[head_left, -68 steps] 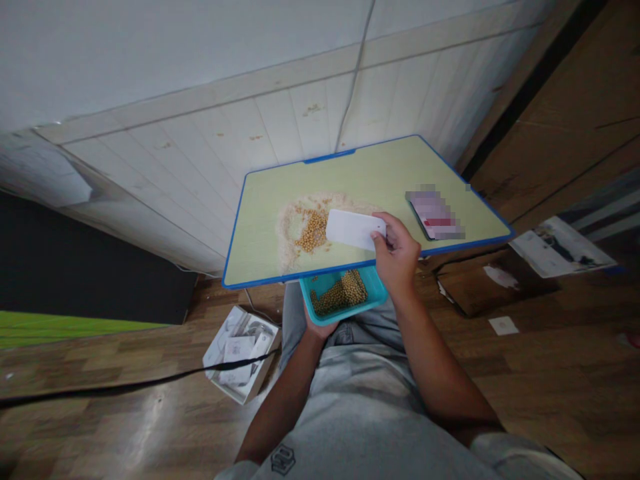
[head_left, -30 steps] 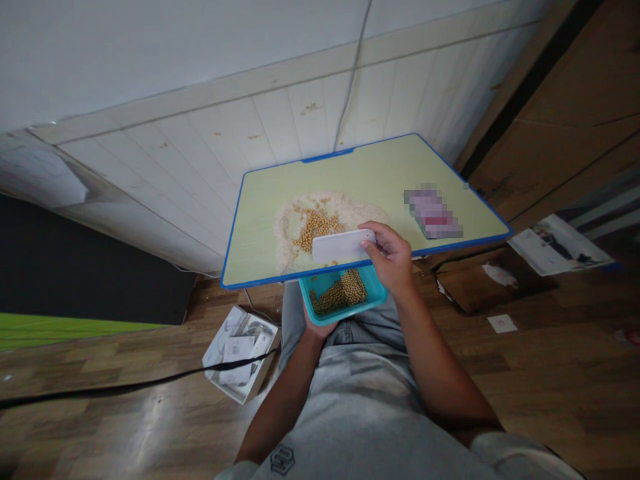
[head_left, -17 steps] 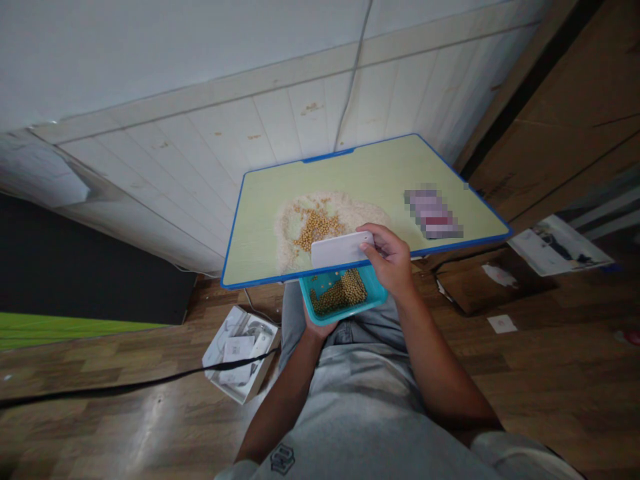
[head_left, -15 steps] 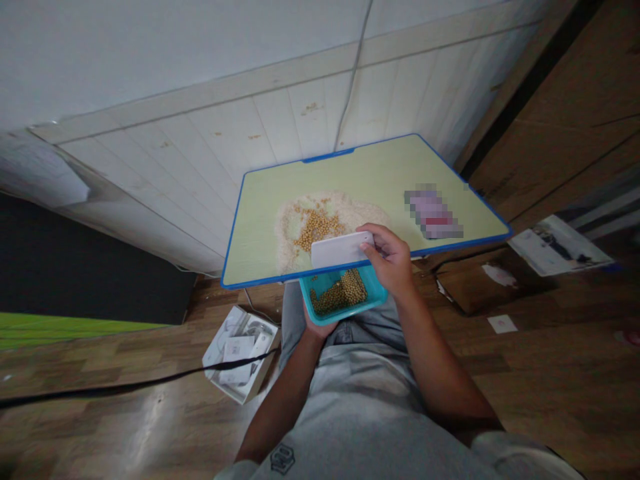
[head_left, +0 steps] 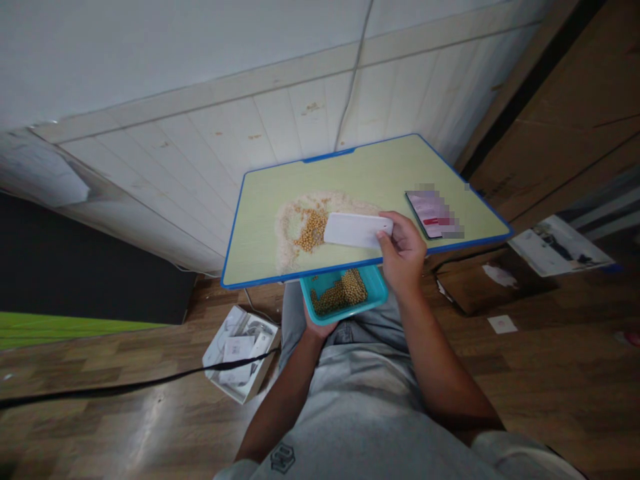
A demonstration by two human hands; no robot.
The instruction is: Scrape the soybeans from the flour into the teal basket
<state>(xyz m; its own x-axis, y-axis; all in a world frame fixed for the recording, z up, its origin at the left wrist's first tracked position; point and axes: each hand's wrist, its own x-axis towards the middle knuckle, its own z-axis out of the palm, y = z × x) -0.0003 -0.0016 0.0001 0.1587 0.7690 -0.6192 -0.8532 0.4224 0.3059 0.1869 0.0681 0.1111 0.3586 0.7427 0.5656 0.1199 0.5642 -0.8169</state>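
My right hand (head_left: 404, 250) grips one end of a flat white plastic scraper (head_left: 354, 230), thumb on its face. The scraper is over the small table (head_left: 370, 160), its far end beside a pile of round yellow beans (head_left: 311, 228). Pale fine grains (head_left: 286, 233) lie spread around the beans. Below the table's near edge, my left hand (head_left: 320, 328) holds a teal plastic tray (head_left: 345, 313) from underneath; most of its fingers are hidden. Inside the tray are many beans (head_left: 345, 291), heaped towards its right side.
A partly pixelated flat packet (head_left: 431, 215) lies on the table's right side. An open white box (head_left: 243, 353) with papers and cables stands on the floor at left, a black strap (head_left: 150, 385) crossing it. A cardboard box (head_left: 475, 287) sits at right. The wall runs behind the table.
My right hand and the scraper have moved right and away from the table's near edge, uncovering more of the tabletop there. My left hand and the tray stay in place.
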